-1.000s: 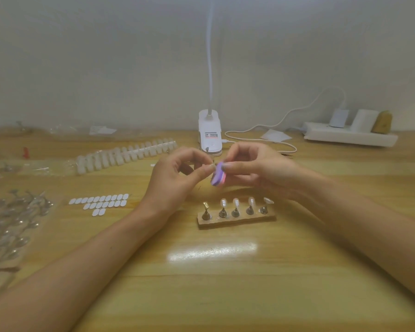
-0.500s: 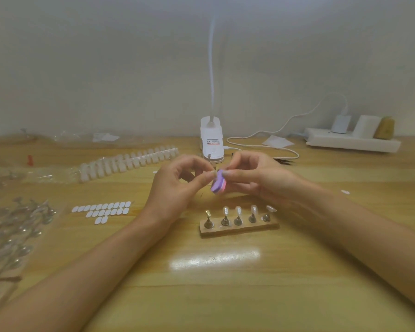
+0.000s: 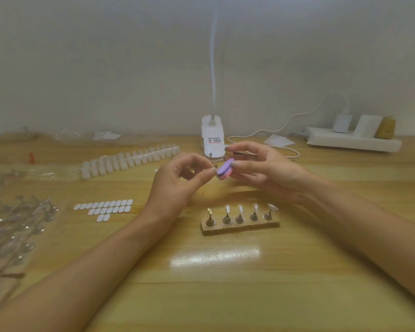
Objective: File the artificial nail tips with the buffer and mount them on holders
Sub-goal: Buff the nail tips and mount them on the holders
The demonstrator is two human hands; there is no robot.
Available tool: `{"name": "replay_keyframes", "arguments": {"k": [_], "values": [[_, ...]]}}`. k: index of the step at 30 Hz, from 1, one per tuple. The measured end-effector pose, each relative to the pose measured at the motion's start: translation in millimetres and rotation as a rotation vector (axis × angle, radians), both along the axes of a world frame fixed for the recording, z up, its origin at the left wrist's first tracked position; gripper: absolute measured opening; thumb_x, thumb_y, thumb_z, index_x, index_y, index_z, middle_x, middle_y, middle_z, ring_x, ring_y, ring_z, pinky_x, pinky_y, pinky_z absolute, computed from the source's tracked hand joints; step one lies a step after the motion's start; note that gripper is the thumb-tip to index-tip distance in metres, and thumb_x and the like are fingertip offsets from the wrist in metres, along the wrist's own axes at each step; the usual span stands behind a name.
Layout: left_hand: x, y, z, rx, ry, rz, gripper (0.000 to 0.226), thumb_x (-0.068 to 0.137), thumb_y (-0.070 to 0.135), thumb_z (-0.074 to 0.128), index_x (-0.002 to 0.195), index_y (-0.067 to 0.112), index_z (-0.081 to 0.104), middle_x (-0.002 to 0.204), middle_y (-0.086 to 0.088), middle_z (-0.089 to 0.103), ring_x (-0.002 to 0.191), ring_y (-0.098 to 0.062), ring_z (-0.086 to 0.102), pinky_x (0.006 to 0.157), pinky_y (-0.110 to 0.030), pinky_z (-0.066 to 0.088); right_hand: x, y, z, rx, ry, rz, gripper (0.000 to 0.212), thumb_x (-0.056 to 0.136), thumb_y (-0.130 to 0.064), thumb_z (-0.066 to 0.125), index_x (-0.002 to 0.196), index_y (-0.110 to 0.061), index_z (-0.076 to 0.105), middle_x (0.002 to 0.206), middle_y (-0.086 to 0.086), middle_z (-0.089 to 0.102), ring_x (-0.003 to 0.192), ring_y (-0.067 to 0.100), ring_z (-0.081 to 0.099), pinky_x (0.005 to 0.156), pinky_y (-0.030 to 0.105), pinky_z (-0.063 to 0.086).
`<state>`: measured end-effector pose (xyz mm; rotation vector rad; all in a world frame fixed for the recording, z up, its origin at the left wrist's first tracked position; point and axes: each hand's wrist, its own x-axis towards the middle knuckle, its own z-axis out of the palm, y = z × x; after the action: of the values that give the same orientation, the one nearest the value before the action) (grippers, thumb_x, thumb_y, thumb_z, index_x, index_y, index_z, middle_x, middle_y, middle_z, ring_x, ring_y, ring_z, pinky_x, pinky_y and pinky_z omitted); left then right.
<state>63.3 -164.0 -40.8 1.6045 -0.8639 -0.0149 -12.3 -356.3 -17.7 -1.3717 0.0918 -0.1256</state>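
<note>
On the table (image 3: 225, 295), just behind the holder stand (image 3: 240, 225), I see the left hand (image 3: 177, 185) and right hand (image 3: 266, 173) barely shifted over the last second, only lifted slightly farther from the stand. The right hand grips the purple-and-pink buffer (image 3: 224, 168) by its fingertips. The left pinches what I take for a nail tip against it, hidden between the fingertips, so I judge filing continues and mounting waits.

Reaching in from both lower corners, meeting mid-frame; pinching the buffer (image 3: 224, 169) in the right hand (image 3: 268, 176), what may be a nail tip (image 3: 213, 168) in the left hand (image 3: 175, 185).
</note>
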Motion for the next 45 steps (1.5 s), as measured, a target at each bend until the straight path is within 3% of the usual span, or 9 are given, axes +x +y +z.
{"name": "replay_keyframes", "arguments": {"k": [6,10,14,24,28,32,36,40,45], "values": [[-0.1,-0.6,1.0,0.007,0.023,-0.007,0.007,0.086,0.018,0.074,0.080,0.018,0.070,0.080,0.015,0.065,0.065,0.002,0.051,0.062,-0.011,0.041,-1.7,3.0,-2.4,-0.036,0.054,0.124,0.051,0.079,-0.002,0.073,0.127,-0.005,0.059,0.113,0.019,0.071,0.102,0.033,0.071,0.084,0.027,0.058],[-0.6,-0.5,0.8,-0.009,0.033,-0.008,0.010,0.085,0.016,0.075,0.078,0.021,0.070,0.079,0.012,0.064,0.064,0.002,0.050,0.061,-0.011,0.041,-0.8,1.7,-1.1,-0.023,-0.042,-0.059,0.042,0.076,-0.001,0.072,0.117,-0.007,0.065,0.110,0.019,0.069,0.097,0.024,0.073,0.081,0.023,0.058],[0.3,0.0,0.6,-0.017,0.052,0.005,0.008,0.086,0.017,0.074,0.080,0.021,0.071,0.078,0.013,0.065,0.064,-0.001,0.050,0.060,-0.011,0.040,-3.1,6.0,-4.7,-0.069,-0.044,0.100,0.049,0.078,-0.004,0.073,0.125,-0.008,0.063,0.113,0.020,0.068,0.098,0.032,0.072,0.082,0.029,0.059],[-2.2,-0.7,1.9,-0.001,0.018,-0.011,0.010,0.083,0.017,0.075,0.077,0.023,0.071,0.076,0.016,0.063,0.063,0.003,0.051,0.061,-0.009,0.042,-4.8,-6.8,8.0,-0.086,-0.046,-0.074,0.044,0.082,0.004,0.067,0.124,-0.008,0.063,0.117,0.022,0.068,0.099,0.024,0.073,0.080,0.022,0.058],[-1.8,-1.0,3.3,-0.008,0.024,-0.001,0.009,0.084,0.016,0.075,0.078,0.021,0.071,0.078,0.014,0.065,0.062,0.002,0.051,0.061,-0.011,0.042,-6.1,3.7,3.4,-0.184,-0.016,0.123,0.050,0.084,0.005,0.067,0.130,-0.013,0.061,0.110,0.016,0.070,0.100,0.029,0.072,0.082,0.028,0.059],[-2.3,-0.4,4.0,-0.015,0.054,0.001,0.008,0.083,0.018,0.075,0.078,0.021,0.071,0.076,0.019,0.065,0.064,0.000,0.050,0.062,-0.011,0.044,-4.6,-0.1,5.3,-0.131,-0.073,-0.077,0.046,0.086,0.003,0.065,0.129,-0.012,0.061,0.105,0.009,0.073,0.097,0.021,0.073,0.081,0.022,0.057],[-1.5,-0.7,4.1,-0.018,0.048,0.012,0.007,0.084,0.015,0.075,0.078,0.019,0.071,0.077,0.016,0.065,0.063,0.000,0.049,0.062,-0.012,0.043,-6.4,7.3,-3.2,-0.141,-0.072,0.099,0.051,0.081,-0.002,0.071,0.129,-0.016,0.063,0.109,0.014,0.071,0.099,0.028,0.072,0.083,0.026,0.058],[-3.7,0.0,5.0,0.000,0.035,-0.003,0.008,0.082,0.016,0.076,0.077,0.020,0.072,0.080,0.009,0.064,0.065,0.001,0.051,0.065,-0.013,0.045,-5.3,-3.9,0.6,-0.106,-0.121,-0.144,0.042,0.087,0.004,0.065,0.126,-0.011,0.064,0.110,0.015,0.069,0.100,0.022,0.072,0.082,0.022,0.057],[-4.6,0.6,6.6,-0.010,0.113,-0.006,0.005,0.080,0.022,0.077,0.077,0.021,0.073,0.075,0.014,0.066,0.059,0.000,0.046,0.059,-0.011,0.041,-17.2,-3.6,-1.8,-0.616,-0.079,0.078,0.035,0.079,-0.018,0.081,0.112,-0.027,0.072,0.103,0.001,0.073,0.103,0.016,0.071,0.090,0.031,0.057]]}}
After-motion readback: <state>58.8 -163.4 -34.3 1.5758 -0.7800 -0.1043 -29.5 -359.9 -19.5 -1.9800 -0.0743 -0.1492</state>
